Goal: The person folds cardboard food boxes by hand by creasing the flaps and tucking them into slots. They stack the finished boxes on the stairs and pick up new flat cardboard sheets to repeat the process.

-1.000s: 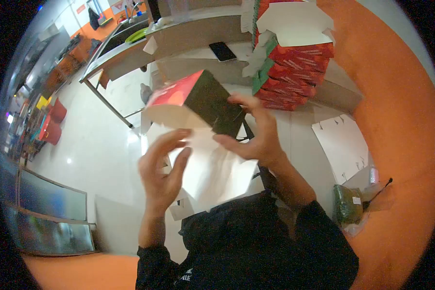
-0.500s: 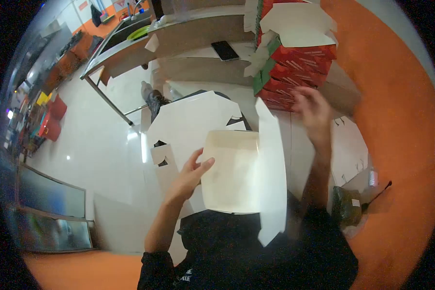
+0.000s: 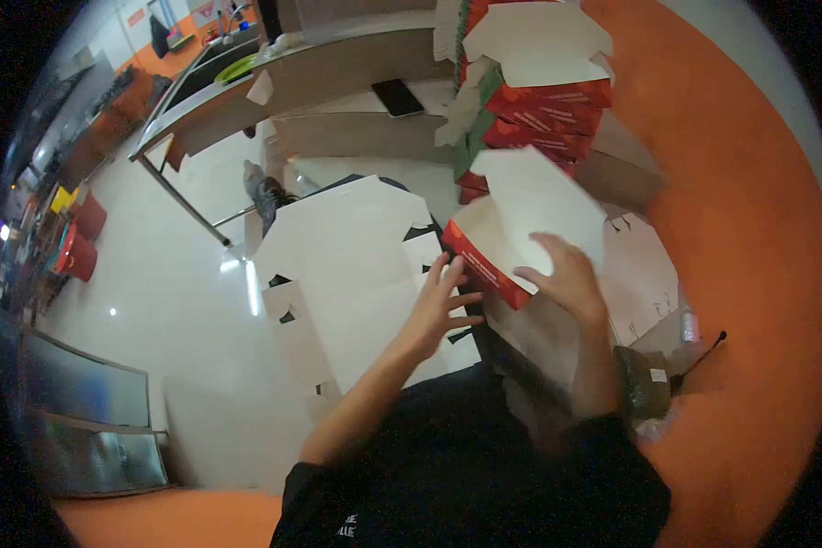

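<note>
A folded red box [image 3: 489,266] with its white lid raised is tilted at the centre right, in front of the stacked boxes. My right hand [image 3: 564,279] is at its open side, thumb and fingers apart around the lid's lower part. My left hand [image 3: 440,310] has its fingers spread, the fingertips close to the red front wall; whether they touch it is unclear. Under my left hand lies a flat white cardboard blank [image 3: 347,274] with cut slots along its sides, over my lap.
A stack of red and green boxes [image 3: 543,119] stands at the back right. A black phone [image 3: 398,98] lies on a ledge. Flat white sheets [image 3: 644,274] and a green bag [image 3: 644,382] are at the right. A metal-legged table [image 3: 178,196] stands left, near a shoe [image 3: 268,196].
The box has gone from over my lap to the right, beside the stack. My left hand has moved right and its fingers have spread; my right hand has come down to the box.
</note>
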### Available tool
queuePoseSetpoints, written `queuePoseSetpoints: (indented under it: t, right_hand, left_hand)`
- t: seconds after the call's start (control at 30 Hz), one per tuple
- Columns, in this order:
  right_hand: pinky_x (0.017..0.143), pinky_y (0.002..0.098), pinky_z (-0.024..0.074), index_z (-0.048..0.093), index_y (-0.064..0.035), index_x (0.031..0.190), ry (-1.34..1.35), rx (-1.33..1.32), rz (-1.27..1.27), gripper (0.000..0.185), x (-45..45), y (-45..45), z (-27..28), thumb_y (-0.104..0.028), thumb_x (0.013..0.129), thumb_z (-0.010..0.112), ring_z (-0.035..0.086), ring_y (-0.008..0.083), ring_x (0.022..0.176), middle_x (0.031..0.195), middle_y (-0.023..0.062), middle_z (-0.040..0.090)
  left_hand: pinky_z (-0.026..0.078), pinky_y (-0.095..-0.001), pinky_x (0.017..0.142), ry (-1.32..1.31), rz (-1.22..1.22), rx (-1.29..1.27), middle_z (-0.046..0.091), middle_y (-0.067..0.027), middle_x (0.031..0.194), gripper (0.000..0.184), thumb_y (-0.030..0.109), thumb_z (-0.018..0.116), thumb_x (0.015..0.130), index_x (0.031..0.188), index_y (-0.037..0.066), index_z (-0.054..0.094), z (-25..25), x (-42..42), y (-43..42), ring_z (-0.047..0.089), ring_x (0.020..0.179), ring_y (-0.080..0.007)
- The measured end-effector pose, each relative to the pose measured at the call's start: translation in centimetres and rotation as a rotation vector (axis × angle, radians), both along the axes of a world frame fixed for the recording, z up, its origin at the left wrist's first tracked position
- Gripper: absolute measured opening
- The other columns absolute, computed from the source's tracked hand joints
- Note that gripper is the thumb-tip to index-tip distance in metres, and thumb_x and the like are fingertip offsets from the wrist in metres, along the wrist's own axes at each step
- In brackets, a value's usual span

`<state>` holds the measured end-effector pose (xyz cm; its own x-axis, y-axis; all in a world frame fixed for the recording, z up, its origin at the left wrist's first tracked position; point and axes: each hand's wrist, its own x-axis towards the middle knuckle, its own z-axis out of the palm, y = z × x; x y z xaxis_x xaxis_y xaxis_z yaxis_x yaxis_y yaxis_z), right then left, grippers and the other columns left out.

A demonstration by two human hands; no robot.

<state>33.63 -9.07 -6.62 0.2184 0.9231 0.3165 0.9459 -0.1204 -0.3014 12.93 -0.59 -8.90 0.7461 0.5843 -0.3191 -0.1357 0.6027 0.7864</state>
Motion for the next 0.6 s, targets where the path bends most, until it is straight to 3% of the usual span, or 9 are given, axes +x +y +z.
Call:
queuePoseSetpoints:
  t: [0.1, 0.17, 0.2, 0.23, 0.3, 0.43, 0.53, 0.6]
  right_hand:
    - [0.085, 0.0403, 0.0445, 0.058, -0.0048, 0.111, 0.012, -0.248, -0.1, 0.049, 2.0, 0.4, -5.4, -0.04, 0.077, 0.063, 0.057, 0.0314, 0.101, 0.111, 0.017, 0.058]
    - [0.085, 0.0406, 0.0431, 0.06, -0.0053, 0.107, 0.161, -0.227, -0.137, 0.045, 1.0, 0.1, -5.0, -0.04, 0.078, 0.062, 0.056, 0.031, 0.1, 0.106, 0.0152, 0.061]
    - [0.085, 0.0408, 0.0424, 0.062, -0.0055, 0.105, 0.237, -0.208, -0.161, 0.044, 0.2, 0.1, -4.6, -0.04, 0.079, 0.061, 0.056, 0.0308, 0.099, 0.103, 0.0142, 0.062]
    - [0.085, 0.041, 0.0413, 0.062, -0.006, 0.102, 0.144, -0.176, -0.14, 0.04, -0.8, 0.1, -4.3, -0.038, 0.079, 0.061, 0.055, 0.03, 0.098, 0.099, 0.0132, 0.062]
    - [0.085, 0.0415, 0.0391, 0.064, -0.0068, 0.097, -0.047, -0.12, -0.093, 0.032, -2.8, -0.4, -4.0, -0.034, 0.08, 0.06, 0.054, 0.0283, 0.094, 0.092, 0.011, 0.064]
    - [0.083, 0.0413, 0.0363, 0.065, -0.0084, 0.091, -0.076, -0.096, -0.181, 0.02, -3.1, -1.2, -6.8, -0.025, 0.079, 0.061, 0.051, 0.0258, 0.09, 0.087, 0.0087, 0.061]
    - [0.084, 0.0433, 0.0364, 0.064, -0.0081, 0.09, -0.087, -0.022, -0.336, 0.017, -1.7, -2.1, -7.9, -0.019, 0.077, 0.064, 0.051, 0.0261, 0.093, 0.091, 0.0077, 0.059]
    - [0.083, 0.043, 0.0378, 0.064, -0.0066, 0.093, -0.196, 0.109, -0.377, 0.02, -1.0, -2.2, -8.4, -0.019, 0.078, 0.064, 0.051, 0.0269, 0.092, 0.092, 0.0087, 0.058]
  left_hand:
    - [0.046, -0.0416, 0.088, 0.067, 0.044, 0.264, 0.041, -0.0198, 0.125, 0.064, 0.038, 0.051, 0.089, 0.137, 0.006, 0.024, -0.8, -4.2, 0.3, 0.053, 0.107, -0.03]
    - [0.048, -0.0335, 0.084, 0.058, 0.126, 0.519, 0.049, -0.0158, 0.118, 0.043, 0.014, 0.054, 0.089, 0.127, 0.002, 0.039, -1.1, -8.2, 1.5, 0.055, 0.105, -0.024]
    - [0.048, -0.0324, 0.084, 0.126, 0.249, 0.588, 0.052, -0.0144, 0.115, 0.038, 0.011, 0.054, 0.089, 0.124, 0.001, 0.043, -1.4, -10.1, 1.7, 0.056, 0.103, -0.0228]
    - [0.049, -0.0313, 0.083, 0.19, 0.37, 0.661, 0.055, -0.0131, 0.111, 0.033, 0.007, 0.054, 0.088, 0.12, 0.0, 0.047, -1.6, -12.0, 2.0, 0.057, 0.101, -0.0217]
    - [0.049, -0.0308, 0.082, 0.285, 0.542, 0.697, 0.058, -0.0109, 0.103, 0.026, 0.005, 0.054, 0.087, 0.112, -0.002, 0.052, -0.7, -15.5, 2.1, 0.058, 0.096, -0.0201]
    - [0.048, -0.0309, 0.081, 0.561, 0.822, 1.003, 0.058, -0.0089, 0.097, 0.017, 0.002, 0.052, 0.086, 0.101, -0.004, 0.056, -0.8, -21.2, 1.5, 0.057, 0.091, -0.0175]
    - [0.047, -0.0305, 0.081, 0.72, 0.955, 0.922, 0.058, -0.0096, 0.098, 0.021, 0.004, 0.054, 0.085, 0.105, -0.004, 0.055, -2.2, -23.3, 0.4, 0.055, 0.092, -0.0166]
    - [0.048, -0.0289, 0.077, 0.752, 0.919, 0.885, 0.058, -0.0103, 0.097, 0.026, 0.005, 0.055, 0.085, 0.109, -0.005, 0.053, -3.7, -24.2, -0.3, 0.057, 0.089, -0.0164]
